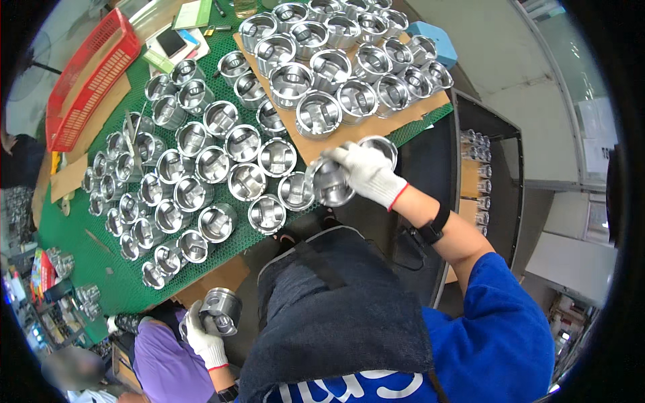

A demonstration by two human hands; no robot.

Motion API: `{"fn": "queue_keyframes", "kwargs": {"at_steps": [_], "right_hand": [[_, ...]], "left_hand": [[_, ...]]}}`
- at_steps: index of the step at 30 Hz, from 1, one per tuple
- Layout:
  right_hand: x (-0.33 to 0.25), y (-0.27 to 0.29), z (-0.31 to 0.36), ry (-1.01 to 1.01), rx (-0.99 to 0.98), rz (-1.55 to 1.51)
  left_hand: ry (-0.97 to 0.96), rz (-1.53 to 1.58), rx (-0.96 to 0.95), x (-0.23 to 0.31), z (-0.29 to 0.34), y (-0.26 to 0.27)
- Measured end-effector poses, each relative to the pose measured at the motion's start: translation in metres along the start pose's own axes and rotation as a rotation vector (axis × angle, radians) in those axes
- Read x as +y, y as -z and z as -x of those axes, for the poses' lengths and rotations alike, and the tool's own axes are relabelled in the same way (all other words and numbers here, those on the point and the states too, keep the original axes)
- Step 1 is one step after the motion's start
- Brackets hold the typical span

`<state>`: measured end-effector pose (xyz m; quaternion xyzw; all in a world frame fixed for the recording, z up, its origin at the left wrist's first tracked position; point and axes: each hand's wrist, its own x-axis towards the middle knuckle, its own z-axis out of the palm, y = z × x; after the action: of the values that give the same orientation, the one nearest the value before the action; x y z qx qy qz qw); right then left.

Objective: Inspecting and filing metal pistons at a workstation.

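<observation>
A green-topped table (80,235) carries most of the things. Toward its right end lies a sheet of cardboard (430,105), on which pistons (319,115) stand in close rows, open ends up. More pistons (212,164) stand directly on the green top, from beside that sheet across toward the left end, some just beside the near edge. Along the far edge, a red basket (111,60) rests on a strip of cardboard (104,117); to its right lie papers (195,50) with a phone (171,41) on them, a green booklet (193,13) and a padlock (209,31). Beyond the table's right end, a dark rack (505,201) holds rows of pistons.
</observation>
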<state>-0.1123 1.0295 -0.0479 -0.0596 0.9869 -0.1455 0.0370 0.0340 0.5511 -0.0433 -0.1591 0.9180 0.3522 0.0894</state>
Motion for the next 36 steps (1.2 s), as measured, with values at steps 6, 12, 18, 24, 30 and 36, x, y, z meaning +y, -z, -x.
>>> {"fn": "queue_keyframes", "kwargs": {"at_steps": [6,12,18,24,30,36], "right_hand": [[0.027,-0.020,-0.032,-0.056,-0.010,-0.107],[0.025,-0.028,-0.043,-0.091,0.163,-0.155],[0.026,-0.031,-0.051,-0.111,0.214,-0.172],[0.027,-0.023,-0.039,-0.088,0.088,-0.179],[0.040,-0.028,-0.035,0.025,0.239,-0.182],[0.044,-0.025,-0.052,0.043,0.189,-0.221]], "left_hand": [[0.063,0.011,0.078,0.049,0.035,-0.027],[0.146,0.037,0.158,0.071,0.067,-0.058],[0.170,-0.093,0.129,0.092,0.071,-0.076],[0.027,-0.104,0.166,0.086,0.070,-0.083],[-0.021,-0.143,0.241,0.096,0.075,-0.071],[0.041,-0.127,0.280,0.105,0.073,-0.042]]}}
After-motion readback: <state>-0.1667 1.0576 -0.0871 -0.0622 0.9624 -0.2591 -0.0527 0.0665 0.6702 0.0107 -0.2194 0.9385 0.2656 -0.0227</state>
